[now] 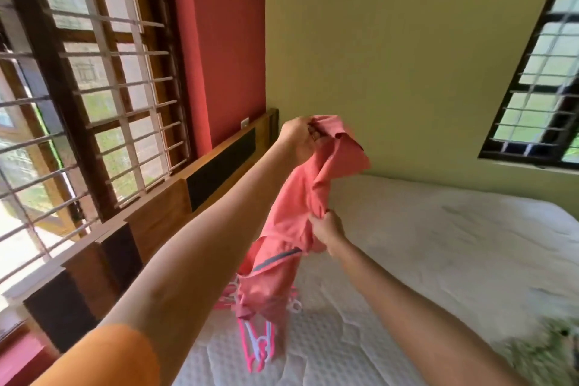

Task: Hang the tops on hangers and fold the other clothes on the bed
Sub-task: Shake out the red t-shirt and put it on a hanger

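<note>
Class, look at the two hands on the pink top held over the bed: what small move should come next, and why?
Probably shake the pink top open to find its neck. The left hand grips its upper edge and the right hand pinches it lower down, yet it hangs bunched and twisted. The pink and white hangers lie on the mattress beneath, untouched.
</note>
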{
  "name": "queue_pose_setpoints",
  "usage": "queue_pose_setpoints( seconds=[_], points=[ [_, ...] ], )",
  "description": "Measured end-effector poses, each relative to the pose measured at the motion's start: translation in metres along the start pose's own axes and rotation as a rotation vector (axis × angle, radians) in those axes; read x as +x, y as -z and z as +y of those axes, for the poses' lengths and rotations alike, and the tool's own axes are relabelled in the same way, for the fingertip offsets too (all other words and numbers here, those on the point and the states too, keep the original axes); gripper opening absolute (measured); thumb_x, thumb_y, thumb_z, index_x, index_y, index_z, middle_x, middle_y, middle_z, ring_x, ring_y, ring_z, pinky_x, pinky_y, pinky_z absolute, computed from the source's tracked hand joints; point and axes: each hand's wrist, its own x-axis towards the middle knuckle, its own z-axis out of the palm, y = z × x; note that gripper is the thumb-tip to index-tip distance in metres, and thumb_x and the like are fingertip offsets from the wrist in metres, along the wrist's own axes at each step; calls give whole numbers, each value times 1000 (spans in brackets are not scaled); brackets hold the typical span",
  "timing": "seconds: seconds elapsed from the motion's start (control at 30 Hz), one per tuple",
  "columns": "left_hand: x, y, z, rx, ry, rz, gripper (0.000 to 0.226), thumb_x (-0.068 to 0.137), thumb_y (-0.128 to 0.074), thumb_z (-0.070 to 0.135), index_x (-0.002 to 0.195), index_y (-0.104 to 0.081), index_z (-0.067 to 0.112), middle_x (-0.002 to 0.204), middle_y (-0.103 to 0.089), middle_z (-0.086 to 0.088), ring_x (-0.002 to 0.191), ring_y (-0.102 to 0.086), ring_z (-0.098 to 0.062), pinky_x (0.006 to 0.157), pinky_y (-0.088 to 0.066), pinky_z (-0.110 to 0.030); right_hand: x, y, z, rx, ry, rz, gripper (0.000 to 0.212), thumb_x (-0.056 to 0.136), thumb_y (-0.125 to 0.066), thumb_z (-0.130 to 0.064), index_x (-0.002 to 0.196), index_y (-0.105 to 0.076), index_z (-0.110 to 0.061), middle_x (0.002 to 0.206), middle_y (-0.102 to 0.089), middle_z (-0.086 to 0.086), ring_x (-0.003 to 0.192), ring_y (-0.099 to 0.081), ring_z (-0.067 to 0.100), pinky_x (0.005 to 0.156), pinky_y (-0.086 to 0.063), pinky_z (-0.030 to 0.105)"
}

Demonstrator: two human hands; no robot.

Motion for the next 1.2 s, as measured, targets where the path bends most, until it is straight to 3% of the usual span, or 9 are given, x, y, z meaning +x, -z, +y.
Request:
queue_pose_setpoints(
  seconds=[0.1,0.2,0.33,0.47,0.57,0.67,0.8,0.97,1.2],
  points=[
    [19,28,-9,374,-84,27,26,89,-48,11,67,-63,6,59,-60,-7,56,-52,-20,53,-43,-27,18,25,-27,463,2,86,13,92,-53,-16,91,-63,-7,69,-57,2,52,-54,10,50,-40,23],
    [18,62,-35,922,36,-24,20,78,-67,32,84,-61,13,71,-54,-4,62,-47,-20,50,-36,-25,37,58,-58,454,135,4,23,91,-50,-6,73,-58,-16,64,-59,-5,56,-52,6,57,-40,23],
    [13,57,-59,1442,-255,-213,90,69,-79,36,141,-31,12,139,-42,-12,126,-43,-24,103,-40,-36,38,63,-84,243,298,-244,11,89,-58,-6,81,-59,-13,76,-57,-1,65,-54,4,65,-43,20],
    [12,43,-42,1337,-235,-168,36,67,-62,27,90,-61,-1,92,-64,-20,87,-63,-28,71,-48,-38,26,62,-88,398,385,-191,12,88,-62,-14,78,-59,-18,77,-60,-4,67,-56,1,67,-45,17],
    [7,50,-31,983,-226,-173,12,84,-60,7,94,-64,0,87,-60,-9,80,-56,-17,71,-48,-32,15,68,-53,200,360,-336,22,82,-70,-15,100,-59,-19,92,-63,-7,81,-59,2,72,-47,11],
    [3,55,-15,681,-226,-174,21,87,-55,-5,88,-63,15,84,-62,-1,75,-57,-10,70,-47,-22,11,59,-15,-42,245,-424,36,78,-74,-17,112,-63,-9,107,-67,6,95,-62,15,83,-48,22],
    [1,81,-8,619,-268,125,28,81,-56,-10,87,-63,17,81,-62,1,75,-58,-13,72,-49,-27,25,75,-14,-238,411,-227,16,76,-76,-27,79,-63,-20,79,-62,0,72,-55,12,61,-40,26],
    [-14,119,-28,455,-127,393,31,78,-50,-10,69,-58,18,66,-55,-1,59,-50,-13,51,-39,-22,46,103,-35,-797,576,-248,19,81,-70,-28,89,-69,-10,77,-62,1,74,-55,17,58,-35,29],
    [-33,130,-32,284,-120,618,19,72,-44,6,54,-48,13,57,-44,-4,57,-39,-16,54,-29,-26,39,102,-55,-181,565,-346,27,86,-45,16,97,-63,1,78,-57,-3,60,-51,-13,58,-36,6]
  ],
)
